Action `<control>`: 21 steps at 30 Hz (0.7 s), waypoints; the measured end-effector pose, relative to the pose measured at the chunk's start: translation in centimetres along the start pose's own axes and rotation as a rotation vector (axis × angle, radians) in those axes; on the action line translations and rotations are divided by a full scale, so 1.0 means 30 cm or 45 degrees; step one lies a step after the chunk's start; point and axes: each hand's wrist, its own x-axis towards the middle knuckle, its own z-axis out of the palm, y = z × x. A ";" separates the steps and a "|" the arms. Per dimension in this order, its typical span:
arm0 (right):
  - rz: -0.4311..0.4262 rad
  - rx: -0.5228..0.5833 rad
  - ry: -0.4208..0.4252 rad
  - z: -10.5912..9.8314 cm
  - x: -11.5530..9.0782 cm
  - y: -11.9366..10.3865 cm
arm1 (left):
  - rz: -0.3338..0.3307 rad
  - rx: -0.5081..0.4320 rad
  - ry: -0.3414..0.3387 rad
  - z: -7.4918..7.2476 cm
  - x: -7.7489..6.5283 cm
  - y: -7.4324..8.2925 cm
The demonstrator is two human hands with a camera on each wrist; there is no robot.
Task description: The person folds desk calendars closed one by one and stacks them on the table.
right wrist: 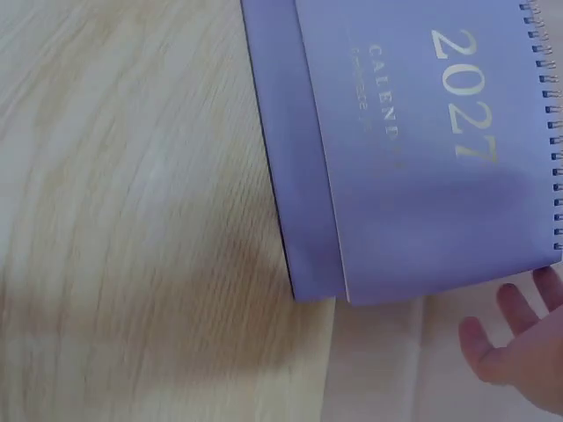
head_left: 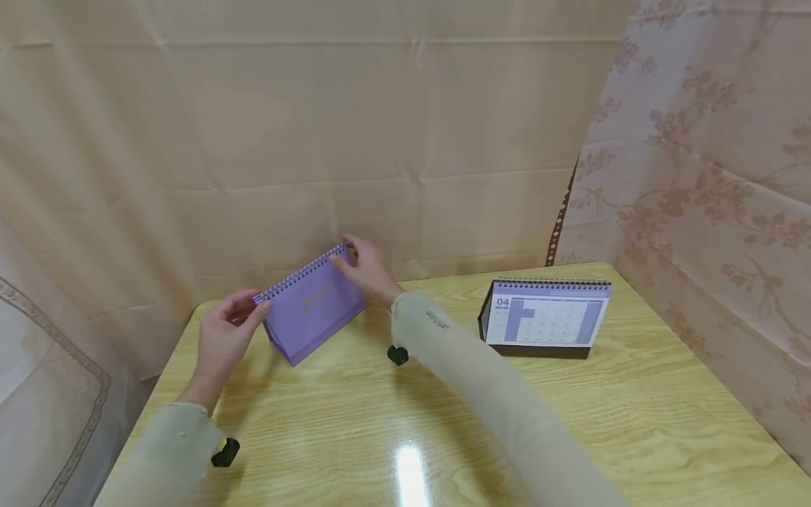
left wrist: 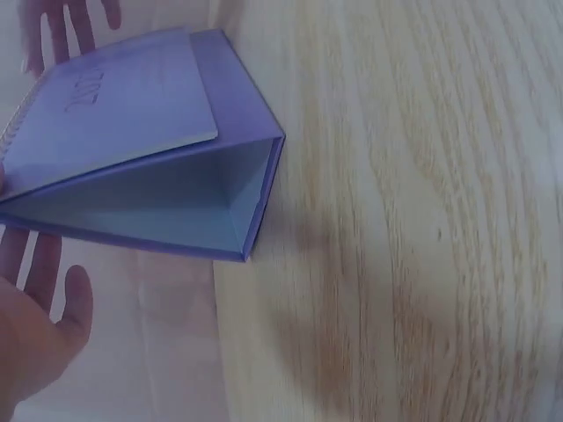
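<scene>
Purple calendar (head_left: pixel 317 306), second calendar (head_left: pixel 548 320) in head view only

A purple spiral-bound 2027 desk calendar (right wrist: pixel 422 211) on a wood-grain table (right wrist: pixel 132 193); right hand (right wrist: pixel 528 356) at its corner.

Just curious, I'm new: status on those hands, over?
Left hand, right hand: holding purple calendar by top corners. Tent-shaped, cover showing. Other calendar off right, not in the way.

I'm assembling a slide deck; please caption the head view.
Left hand and right hand hold a purple calendar by its upper corners, while another calendar showing 04 stands farther right.
</scene>
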 end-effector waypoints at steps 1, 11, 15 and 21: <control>0.017 0.000 -0.003 0.006 -0.001 -0.003 | -0.001 0.010 0.011 0.004 -0.001 0.000; 0.230 -0.019 0.032 0.066 -0.003 -0.052 | -0.031 0.088 0.007 0.016 -0.008 0.001; 0.306 -0.033 0.095 0.097 0.004 -0.065 | -0.053 0.111 0.008 0.024 -0.012 0.001; 0.429 0.100 0.119 0.119 0.001 -0.075 | -0.028 0.097 0.038 0.031 -0.016 0.002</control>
